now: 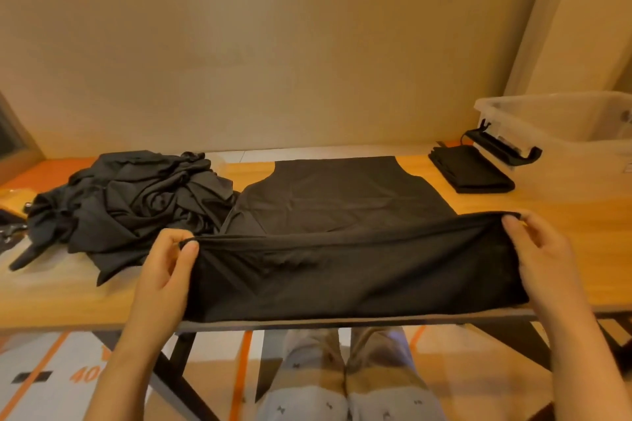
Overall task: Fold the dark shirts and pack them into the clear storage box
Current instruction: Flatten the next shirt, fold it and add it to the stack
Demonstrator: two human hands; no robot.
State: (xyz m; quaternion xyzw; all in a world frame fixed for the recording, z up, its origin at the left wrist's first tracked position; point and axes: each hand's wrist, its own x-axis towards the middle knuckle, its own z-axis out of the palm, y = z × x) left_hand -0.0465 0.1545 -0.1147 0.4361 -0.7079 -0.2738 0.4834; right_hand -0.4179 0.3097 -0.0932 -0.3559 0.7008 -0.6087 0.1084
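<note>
A dark shirt [342, 202] lies flat on the wooden table [68, 297], its near part lifted and folded over. My left hand [167, 270] pinches the fold's left corner. My right hand [540, 256] pinches its right corner. Between them the cloth is stretched in a straight edge above the table's front. A heap of unfolded dark shirts [130, 202] lies to the left. One folded dark shirt [470, 171] sits at the back right, next to the clear storage box [564, 126].
The box has a black latch [502, 147] hanging open toward the folded shirt. A wall runs close behind the table. Small dark items [10, 225] lie at the far left edge. My legs and a floor with orange lines show below the table.
</note>
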